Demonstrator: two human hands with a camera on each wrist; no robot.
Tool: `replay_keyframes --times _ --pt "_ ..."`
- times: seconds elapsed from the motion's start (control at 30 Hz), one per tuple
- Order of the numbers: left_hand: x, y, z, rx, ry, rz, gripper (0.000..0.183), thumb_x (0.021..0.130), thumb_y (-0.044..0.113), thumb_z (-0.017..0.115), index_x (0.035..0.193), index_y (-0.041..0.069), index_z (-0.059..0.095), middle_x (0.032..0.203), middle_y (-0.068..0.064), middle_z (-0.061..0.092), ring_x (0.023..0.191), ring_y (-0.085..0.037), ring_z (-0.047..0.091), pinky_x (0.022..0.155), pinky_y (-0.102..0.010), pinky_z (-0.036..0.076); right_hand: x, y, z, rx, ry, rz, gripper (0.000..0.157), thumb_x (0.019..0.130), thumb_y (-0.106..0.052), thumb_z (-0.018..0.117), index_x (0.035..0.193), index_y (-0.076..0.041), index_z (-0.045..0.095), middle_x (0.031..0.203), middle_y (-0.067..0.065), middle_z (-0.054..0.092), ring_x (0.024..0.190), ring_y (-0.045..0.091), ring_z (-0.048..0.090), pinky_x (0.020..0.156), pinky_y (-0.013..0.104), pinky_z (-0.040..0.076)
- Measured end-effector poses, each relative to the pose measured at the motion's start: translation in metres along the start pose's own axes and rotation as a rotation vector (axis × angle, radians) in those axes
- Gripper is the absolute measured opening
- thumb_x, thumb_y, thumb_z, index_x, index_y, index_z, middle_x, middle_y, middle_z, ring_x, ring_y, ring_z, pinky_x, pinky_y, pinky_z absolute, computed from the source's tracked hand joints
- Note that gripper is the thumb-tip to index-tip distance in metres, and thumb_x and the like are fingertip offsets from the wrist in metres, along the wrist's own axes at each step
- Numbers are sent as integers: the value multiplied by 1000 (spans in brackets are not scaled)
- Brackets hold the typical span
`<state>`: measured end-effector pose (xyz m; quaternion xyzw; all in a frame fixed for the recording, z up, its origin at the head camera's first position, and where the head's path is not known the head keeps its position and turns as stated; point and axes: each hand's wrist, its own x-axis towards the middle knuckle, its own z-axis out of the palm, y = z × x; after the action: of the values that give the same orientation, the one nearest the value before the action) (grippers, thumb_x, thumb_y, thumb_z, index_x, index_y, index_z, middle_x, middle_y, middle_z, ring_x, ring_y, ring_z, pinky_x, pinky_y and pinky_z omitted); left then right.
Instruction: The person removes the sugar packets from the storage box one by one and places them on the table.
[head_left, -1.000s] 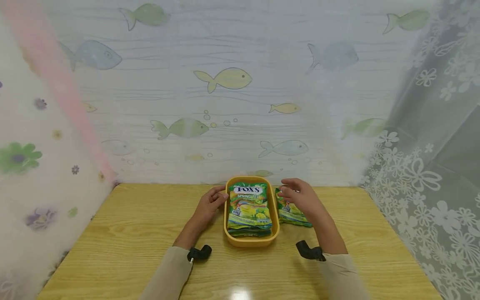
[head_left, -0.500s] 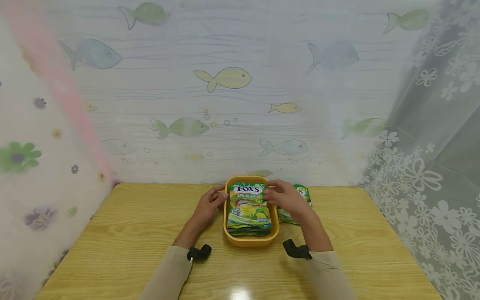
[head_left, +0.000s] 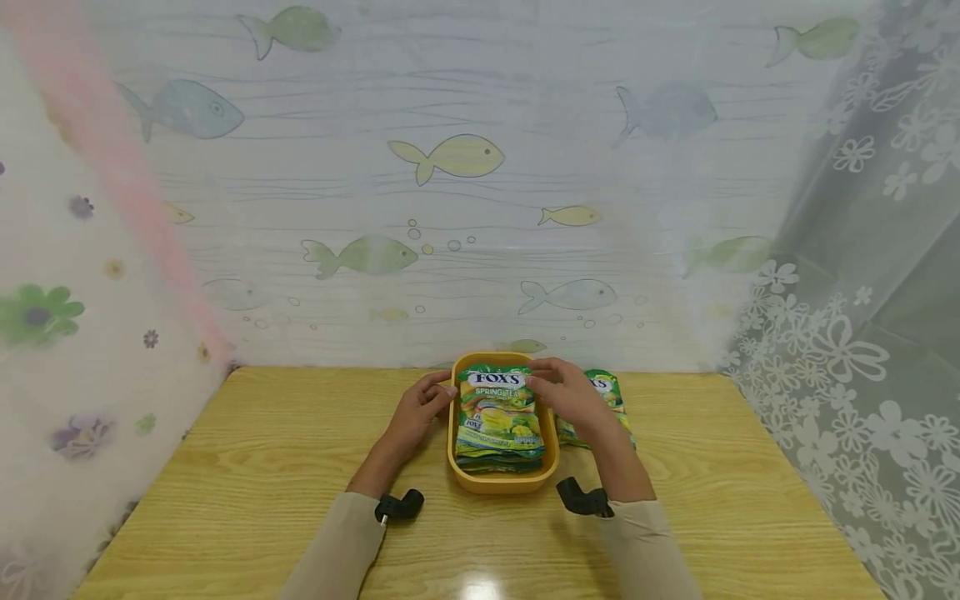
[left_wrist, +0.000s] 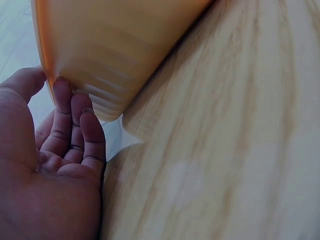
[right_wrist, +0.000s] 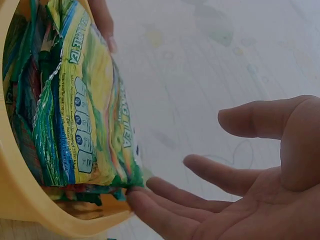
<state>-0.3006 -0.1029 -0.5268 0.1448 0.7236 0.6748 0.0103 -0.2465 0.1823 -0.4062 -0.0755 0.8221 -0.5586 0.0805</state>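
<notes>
A yellow plastic basket (head_left: pixel 504 485) holds a stack of green-and-yellow Fox's candy bags (head_left: pixel 498 419), lying flat with the printed front up. My left hand (head_left: pixel 412 415) holds the basket's left side: in the left wrist view the thumb is at the rim and the fingertips meet the outer wall (left_wrist: pixel 115 45). Over the basket's right rim reaches my right hand (head_left: pixel 576 398), its fingers spread. In the right wrist view its lower fingertips are at the edge of the top bag (right_wrist: pixel 100 110), and nothing is gripped between thumb and fingers.
Another Fox's candy bag (head_left: pixel 606 387) lies on the wooden table (head_left: pixel 300 450) just right of the basket, partly covered by my right hand and forearm. A fish-patterned curtain (head_left: pixel 465 217) hangs behind the table's back edge.
My right hand has moved left from above the loose bag to the basket's right rim, uncovering more of that bag. The left hand and basket stay where they were.
</notes>
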Motion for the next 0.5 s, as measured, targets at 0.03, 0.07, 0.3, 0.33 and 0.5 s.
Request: replay_keyframes --times 0.03,0.07,0.3,0.33,0.5 --pt "0 0 0 -1 0 -1 47 109 26 65 152 11 56 97 -7 71 87 -21 62 81 -32 52 1 1 0 13 0 8 51 110 -22 57 156 0 47 153 28 50 133 47 56 109 59 47" --pt "0 0 0 -3 1 -1 47 109 26 65 152 11 56 97 -7 71 87 -21 62 81 -32 52 1 1 0 28 -2 17 52 110 -21 57 156 0 46 153 29 49 134 48 56 110 59 47" --pt "-1 0 1 -8 7 -1 46 109 25 65 151 10 57 96 -6 71 88 -22 61 81 -31 51 0 -1 3 13 -44 82 57 110 -22 58 160 0 40 153 30 50 135 47 56 104 58 53" --pt "-1 1 1 -9 6 0 46 109 25 65 151 9 57 96 -6 71 87 -23 61 80 -31 51 -1 -1 3 5 -57 92 59 110 -23 58 161 -1 39 154 30 48 136 48 54 103 58 53" --pt "-2 2 2 -13 7 5 47 109 23 65 152 7 56 95 -5 71 87 -26 61 79 -32 51 -3 -4 5 -11 -93 117 63 110 -25 60 163 1 35 158 31 43 141 50 50 103 60 52"
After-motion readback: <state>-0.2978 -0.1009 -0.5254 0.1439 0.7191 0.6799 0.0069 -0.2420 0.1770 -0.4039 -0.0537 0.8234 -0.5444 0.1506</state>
